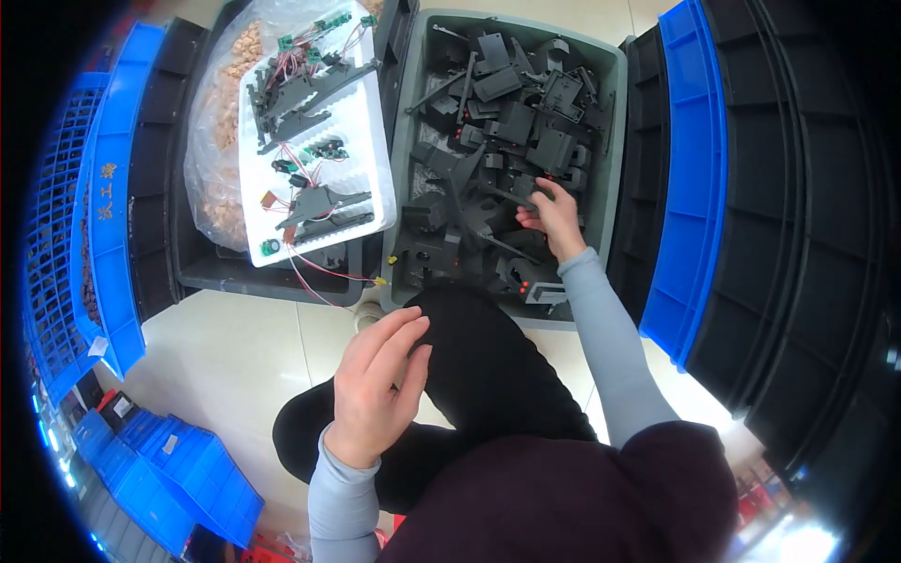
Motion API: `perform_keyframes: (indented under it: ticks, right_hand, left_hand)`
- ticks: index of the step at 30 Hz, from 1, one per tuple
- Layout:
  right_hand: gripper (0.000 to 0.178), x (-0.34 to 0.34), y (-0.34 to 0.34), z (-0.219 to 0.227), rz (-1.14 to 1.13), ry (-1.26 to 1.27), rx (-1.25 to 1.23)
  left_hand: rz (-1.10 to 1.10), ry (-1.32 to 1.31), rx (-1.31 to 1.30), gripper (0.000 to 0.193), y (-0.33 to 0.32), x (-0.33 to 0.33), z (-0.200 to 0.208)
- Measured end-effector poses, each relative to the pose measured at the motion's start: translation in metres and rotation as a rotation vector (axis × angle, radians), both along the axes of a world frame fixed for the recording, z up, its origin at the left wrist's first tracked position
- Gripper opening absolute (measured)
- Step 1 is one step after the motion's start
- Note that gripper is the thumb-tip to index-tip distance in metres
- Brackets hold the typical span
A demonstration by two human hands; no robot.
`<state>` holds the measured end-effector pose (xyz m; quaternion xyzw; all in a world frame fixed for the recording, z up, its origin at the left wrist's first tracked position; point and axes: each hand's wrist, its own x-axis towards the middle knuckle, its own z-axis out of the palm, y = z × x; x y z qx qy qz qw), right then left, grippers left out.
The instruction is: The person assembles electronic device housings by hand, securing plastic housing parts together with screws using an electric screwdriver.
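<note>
A grey-green bin (617, 103) stands before me, heaped with dark grey plastic parts (511, 122) of many shapes. My right hand (556, 220) reaches into its right side. The fingers there are curled, and the end of a long dark grey plastic part (508, 194) appears to lie between them; its grip is partly hidden. Over my knee hangs my left hand (377, 383), fingers stretched and thumb apart, with nothing in it. To the left of the bin, a white tray (374, 178) carries dark plastic parts (324, 202) with red and white wires and small green circuit boards (327, 150).
Under the tray sit a clear bag (211, 174) of tan pieces and a black crate (221, 272). Blue crates (117, 216) and black crates line the left; a blue crate (694, 178) and black crates (765, 216) line the right. More blue bins (192, 479) stand lower left.
</note>
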<state>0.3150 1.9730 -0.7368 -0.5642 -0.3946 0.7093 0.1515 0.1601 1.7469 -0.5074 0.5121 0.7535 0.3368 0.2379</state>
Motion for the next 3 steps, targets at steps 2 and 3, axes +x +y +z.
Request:
perform_keyframes:
  ticks: [2,3]
  right_hand:
    - [0.060,0.008,-0.006,0.006,0.068,0.030,0.040]
    - [0.062,0.017,-0.015,0.013,0.125,0.050,0.082]
  left_hand:
    - [0.015,0.008,-0.005,0.029,-0.004,-0.001,0.002]
    - [0.021,0.003,-0.014,0.028,-0.004,-0.001,0.002]
